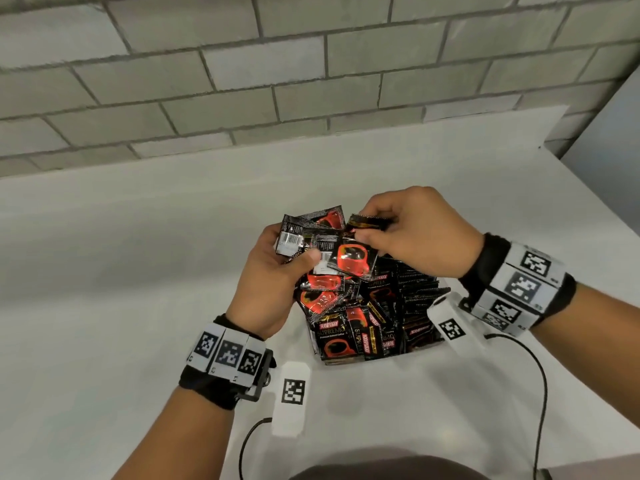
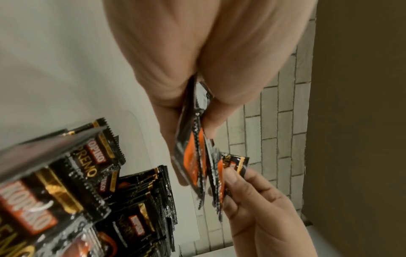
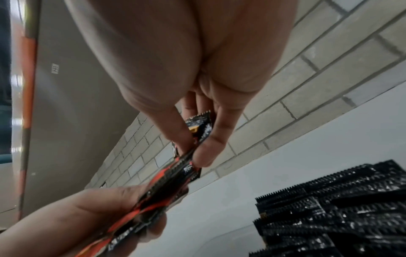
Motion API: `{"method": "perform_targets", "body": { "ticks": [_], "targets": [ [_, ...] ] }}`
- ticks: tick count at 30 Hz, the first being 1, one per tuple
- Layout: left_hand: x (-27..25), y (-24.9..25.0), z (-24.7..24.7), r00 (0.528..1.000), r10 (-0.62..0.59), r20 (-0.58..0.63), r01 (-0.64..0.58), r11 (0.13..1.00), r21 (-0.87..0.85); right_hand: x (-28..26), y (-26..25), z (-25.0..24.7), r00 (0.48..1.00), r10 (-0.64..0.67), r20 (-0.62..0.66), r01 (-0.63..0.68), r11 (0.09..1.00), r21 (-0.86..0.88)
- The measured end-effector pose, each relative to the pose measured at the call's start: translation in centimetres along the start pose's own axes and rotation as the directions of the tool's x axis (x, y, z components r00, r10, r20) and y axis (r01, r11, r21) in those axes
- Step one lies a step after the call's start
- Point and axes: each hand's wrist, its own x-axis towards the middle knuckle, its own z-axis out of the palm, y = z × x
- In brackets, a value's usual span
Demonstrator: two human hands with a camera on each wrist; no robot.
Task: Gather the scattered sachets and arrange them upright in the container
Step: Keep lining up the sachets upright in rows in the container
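Observation:
Black and red coffee sachets fill a clear container (image 1: 429, 344) on the white table. At its right side they stand upright in rows (image 1: 417, 292) (image 3: 329, 208); at its left, several lie loose and tilted (image 1: 332, 303) (image 2: 66, 173). Above the container, my left hand (image 1: 294, 247) (image 2: 186, 107) grips a fanned stack of sachets (image 1: 301, 235) (image 2: 191, 156) (image 3: 142, 207) between thumb and fingers. My right hand (image 1: 363, 225) (image 3: 195, 144) pinches a sachet with a red cup print (image 1: 355, 259) (image 2: 231, 165) at its top edge, right against the stack.
The white table (image 1: 104, 271) runs back to a grey brick wall (image 1: 311, 81), and its right edge (image 1: 588, 188) lies close by. Black cables (image 1: 542, 375) trail from both wrist bands across the near table.

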Motion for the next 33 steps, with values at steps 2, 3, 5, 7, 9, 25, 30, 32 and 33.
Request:
{"method": "perform_targets", "body": {
  "ticks": [2, 3, 5, 7, 9, 25, 30, 32, 33],
  "targets": [
    [0.3, 0.1, -0.6, 0.997, 0.032, -0.067, -0.030, 0.999, 0.039, 0.1, 0.2, -0.4, 0.998, 0.021, -0.057, -0.021, 1.000, 0.013],
    [0.5, 0.3, -1.2, 0.993, 0.047, -0.112, -0.042, 0.998, 0.049, 0.2, 0.5, -0.7, 0.997, 0.025, -0.072, -0.025, 1.000, 0.005],
    [0.8, 0.6, -2.5, 0.980, 0.058, -0.191, -0.051, 0.998, 0.045, 0.3, 1.1, -1.3, 0.999, 0.048, -0.025, -0.048, 0.999, -0.015],
    [1.0, 0.9, -3.7, 0.971, 0.044, -0.237, -0.040, 0.999, 0.018, 0.1, 1.6, -1.1, 0.994, 0.076, 0.084, -0.073, 0.997, -0.041],
    [1.1, 1.0, -4.3, 0.968, 0.036, -0.249, -0.036, 0.999, 0.003, -0.4, 1.9, -0.2, 0.981, 0.070, 0.180, -0.049, 0.992, -0.119],
    [0.6, 0.4, -3.1, 0.985, -0.016, -0.174, 0.010, 0.999, -0.033, -0.6, 2.4, 3.4, 0.860, 0.097, 0.500, 0.305, 0.688, -0.658],
    [0.5, 0.5, -3.1, 0.986, -0.011, -0.167, 0.006, 0.999, -0.033, 0.2, 2.5, 1.8, 0.911, 0.103, 0.399, 0.117, 0.864, -0.490],
    [0.5, 0.5, -3.1, 0.986, -0.009, -0.166, 0.004, 1.000, -0.030, 0.1, 2.4, 1.0, 0.933, 0.061, 0.354, 0.111, 0.889, -0.445],
    [0.5, 0.5, -3.1, 0.986, -0.008, -0.165, 0.004, 1.000, -0.029, 0.1, 2.4, 0.8, 0.940, 0.043, 0.339, 0.111, 0.899, -0.424]
  ]
}}
